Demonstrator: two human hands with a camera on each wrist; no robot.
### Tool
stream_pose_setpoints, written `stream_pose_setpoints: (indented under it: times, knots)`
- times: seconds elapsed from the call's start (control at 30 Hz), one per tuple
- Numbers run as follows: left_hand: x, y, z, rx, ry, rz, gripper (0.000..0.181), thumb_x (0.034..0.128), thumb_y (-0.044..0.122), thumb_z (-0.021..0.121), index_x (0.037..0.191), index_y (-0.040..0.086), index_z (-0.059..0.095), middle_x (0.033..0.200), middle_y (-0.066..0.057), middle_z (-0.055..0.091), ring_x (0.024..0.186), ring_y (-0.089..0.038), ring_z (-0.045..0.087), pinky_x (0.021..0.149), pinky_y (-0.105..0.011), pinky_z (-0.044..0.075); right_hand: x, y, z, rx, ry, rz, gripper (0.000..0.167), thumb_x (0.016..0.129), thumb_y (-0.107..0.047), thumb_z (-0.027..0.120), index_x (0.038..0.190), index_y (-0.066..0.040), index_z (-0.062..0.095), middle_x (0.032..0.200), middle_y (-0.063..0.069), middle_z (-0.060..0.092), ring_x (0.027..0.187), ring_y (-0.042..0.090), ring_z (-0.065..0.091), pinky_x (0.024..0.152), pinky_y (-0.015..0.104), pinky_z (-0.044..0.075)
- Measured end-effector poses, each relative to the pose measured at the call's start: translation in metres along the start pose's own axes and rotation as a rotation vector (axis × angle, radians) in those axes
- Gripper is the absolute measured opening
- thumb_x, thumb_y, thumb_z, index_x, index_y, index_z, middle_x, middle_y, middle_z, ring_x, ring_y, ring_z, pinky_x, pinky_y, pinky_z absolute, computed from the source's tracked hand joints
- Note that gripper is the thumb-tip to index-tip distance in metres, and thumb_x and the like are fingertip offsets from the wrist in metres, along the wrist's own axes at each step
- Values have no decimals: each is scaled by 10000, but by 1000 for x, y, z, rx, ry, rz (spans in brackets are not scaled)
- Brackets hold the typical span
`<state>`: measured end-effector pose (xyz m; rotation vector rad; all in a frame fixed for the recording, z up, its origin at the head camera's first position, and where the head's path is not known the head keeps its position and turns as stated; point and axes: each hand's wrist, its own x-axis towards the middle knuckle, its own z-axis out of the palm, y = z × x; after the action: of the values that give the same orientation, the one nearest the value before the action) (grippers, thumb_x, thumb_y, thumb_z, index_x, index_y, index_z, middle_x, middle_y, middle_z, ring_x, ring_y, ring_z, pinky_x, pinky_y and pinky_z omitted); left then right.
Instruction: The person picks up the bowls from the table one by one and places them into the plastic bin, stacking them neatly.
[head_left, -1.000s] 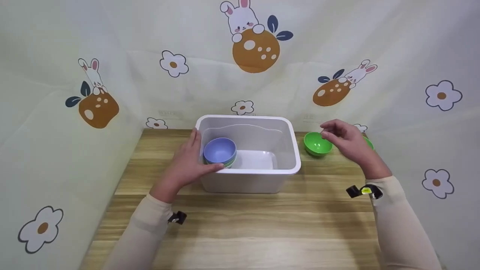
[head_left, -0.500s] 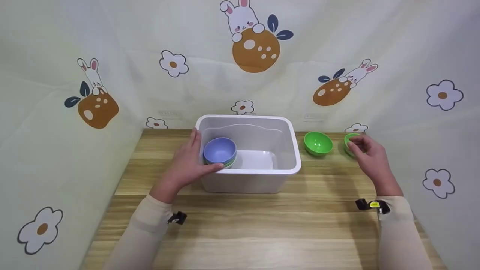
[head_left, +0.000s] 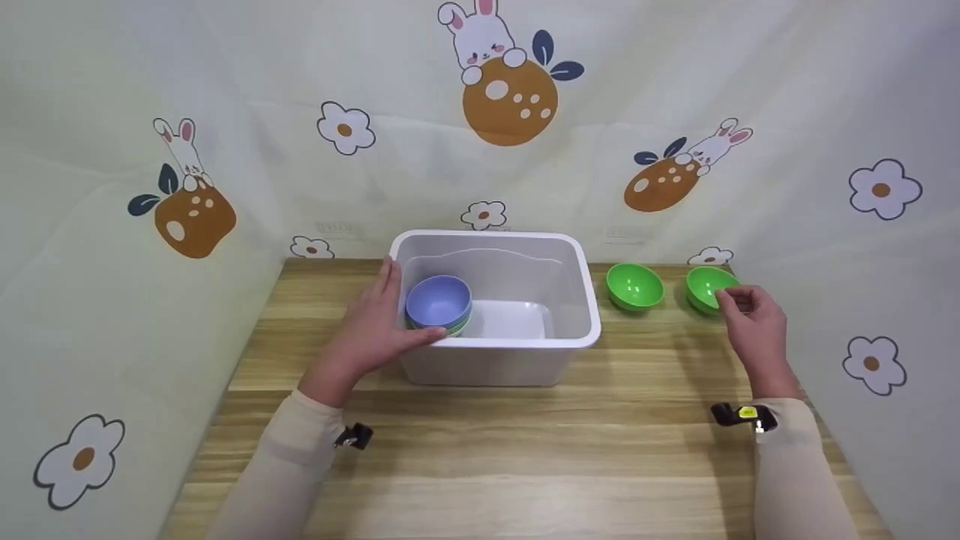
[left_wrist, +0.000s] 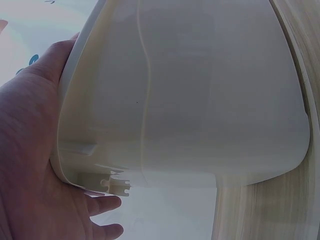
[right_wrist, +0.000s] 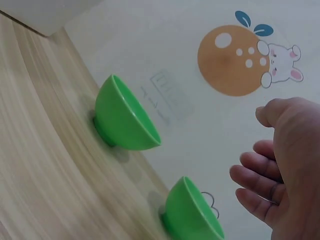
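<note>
My left hand [head_left: 365, 326] rests on the left front corner of a white plastic bin [head_left: 491, 364], fingers along the outer left wall and thumb laid over the front rim. Inside, at the left, is a stack of bowls with a blue bowl [head_left: 439, 298] on top and green showing below it. Right of the bin, a green bowl [head_left: 635, 287] stands upright on the table. Another green bowl [head_left: 705, 289] sits farther right. My right hand [head_left: 756, 334] hovers near this bowl's right side, its fingers loosely bent; the right wrist view shows nothing between fingers and thumb.
The wooden table [head_left: 525, 457] extends in front of the bin. A pale curtain [head_left: 405, 172] printed with rabbits, oranges and flowers stands close behind the bin and bowls and along both sides.
My right hand has moved right and toward me, from near the left green bowl to the right one, uncovering it. My left hand and the bin stay in place.
</note>
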<state>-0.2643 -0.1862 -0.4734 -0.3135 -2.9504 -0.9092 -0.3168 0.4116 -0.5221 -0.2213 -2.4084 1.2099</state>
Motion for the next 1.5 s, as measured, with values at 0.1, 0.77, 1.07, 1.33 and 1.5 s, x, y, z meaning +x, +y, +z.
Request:
stream_pose_setpoints:
  times: [0.1, 0.77, 1.07, 1.33, 1.5]
  knots:
    - [0, 0, 0, 3, -1, 0, 1554, 760, 917, 764, 1757, -12, 19, 1844, -193, -32, 1625, -578, 192, 1296, -742, 147, 2, 7, 0, -2, 18, 40, 493, 1086, -394, 711, 1319, 39, 695, 1127, 61, 708, 953, 35, 598, 794, 192, 474]
    - [-1, 1, -2, -24, -3, 1, 1530, 775, 897, 772, 1758, -10, 30, 1843, -204, -18, 1653, -541, 133, 1294, -753, 118, 29, 56, 22, -152, -52, 225, 1314, 929, -759, 741, 1715, 71, 92, 1687, 379, 181, 1546, 525, 313, 1303, 608, 299]
    - [0, -1, -1, -18, -9, -10, 1546, 758, 929, 755, 1765, 13, 21, 1848, -188, -30, 1667, -511, 112, 1298, -741, 132, 42, 63, 33, -124, -97, 310, 1448, 883, -809, 751, 1728, 59, -42, 1718, 398, 115, 1552, 559, 318, 1293, 627, 309]
    - [0, -1, -1, -5, -6, -9, 1565, 741, 958, 736, 1767, 20, 17, 1847, -189, -28, 1663, -519, 124, 1280, -756, 175, 52, 67, 42, -150, -129, 333, 1427, 917, -753, 760, 1719, 62, -93, 1716, 422, 94, 1557, 596, 292, 1289, 660, 292]
    - [-1, 0, -1, -20, -1, 1, 1528, 769, 903, 772, 1762, -4, 47, 1846, -207, -5, 1649, -541, 157, 1290, -749, 170, 57, 70, 46, -195, -105, 308, 1410, 913, -718, 784, 1717, 82, -54, 1702, 432, 140, 1549, 594, 302, 1283, 666, 302]
